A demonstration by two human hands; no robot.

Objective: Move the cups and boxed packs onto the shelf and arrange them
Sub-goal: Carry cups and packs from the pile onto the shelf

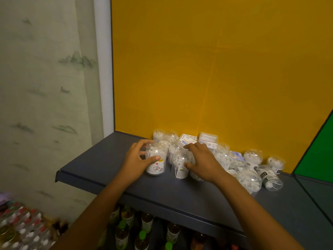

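Several clear plastic cups filled with white pieces stand and lie on the dark grey shelf (100,165) in front of a yellow back panel. My left hand (138,157) grips an upright cup (155,165) with a cartoon label, fingers over its top and thumb across its front. My right hand (201,161) curls around another upright cup (180,166) just to the right. Behind them lie boxed packs (187,139) and a clear box (208,138). More cups (252,157) and a tipped cup (270,177) sit to the right.
Bottles with green caps (142,233) stand on the lower shelf under the grey board. Capped bottles (23,230) are packed at the bottom left. A green panel (317,150) borders the shelf on the right, a patterned wall on the left.
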